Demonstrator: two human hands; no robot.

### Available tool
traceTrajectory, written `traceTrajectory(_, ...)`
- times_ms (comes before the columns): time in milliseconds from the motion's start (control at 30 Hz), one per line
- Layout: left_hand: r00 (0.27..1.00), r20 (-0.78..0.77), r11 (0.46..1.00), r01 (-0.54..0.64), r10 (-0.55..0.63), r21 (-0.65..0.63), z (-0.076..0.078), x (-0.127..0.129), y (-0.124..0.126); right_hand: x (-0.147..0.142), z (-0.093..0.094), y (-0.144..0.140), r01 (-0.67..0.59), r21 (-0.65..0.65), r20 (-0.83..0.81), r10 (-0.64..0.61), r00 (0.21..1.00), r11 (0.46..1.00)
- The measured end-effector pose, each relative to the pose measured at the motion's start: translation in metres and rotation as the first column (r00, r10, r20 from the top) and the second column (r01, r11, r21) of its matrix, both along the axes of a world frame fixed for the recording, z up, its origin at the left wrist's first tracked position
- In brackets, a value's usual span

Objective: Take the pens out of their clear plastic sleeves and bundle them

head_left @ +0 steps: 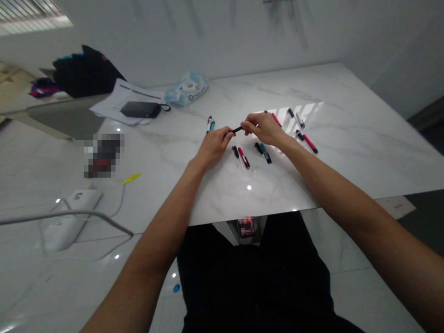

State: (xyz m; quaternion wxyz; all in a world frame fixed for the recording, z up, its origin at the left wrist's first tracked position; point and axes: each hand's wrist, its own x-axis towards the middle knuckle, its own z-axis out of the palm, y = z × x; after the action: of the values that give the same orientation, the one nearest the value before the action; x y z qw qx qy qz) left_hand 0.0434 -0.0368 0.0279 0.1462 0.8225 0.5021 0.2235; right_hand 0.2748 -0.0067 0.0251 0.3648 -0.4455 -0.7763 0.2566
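My left hand and my right hand meet above the white marbled table, fingers pinched on opposite ends of a thin black pen. The fingers hide both its ends. Just beyond my left hand lie pens with white and blue barrels. Nearer to me is a pen in pieces, with a red barrel, a black part and a thin refill. Right of it lie a blue barrel and a black part. Part of a red pen shows behind my right hand.
More pen parts, among them a red barrel and a white barrel, lie at right. Farther left are a wipes pack, papers and a black case. A white power strip with a grey cable is at lower left.
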Motion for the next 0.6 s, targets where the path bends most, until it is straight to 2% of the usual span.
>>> traceTrajectory(233, 1.0, -0.009, 1.0, -0.006, 0.006, 0.015, 0.0001, -0.0008, -0.0011, 0.0001, -0.0015, 0.0007, -0.029, -0.024, -0.045, 0.027, 0.999, 0.999)
traceTrajectory(600, 1.0, 0.007, 0.999, 0.002, -0.002, -0.053, -0.0001, -0.0019, 0.0006, -0.002, 0.0016, -0.0012, -0.073, -0.046, -0.153, 0.065, 0.986, 0.996)
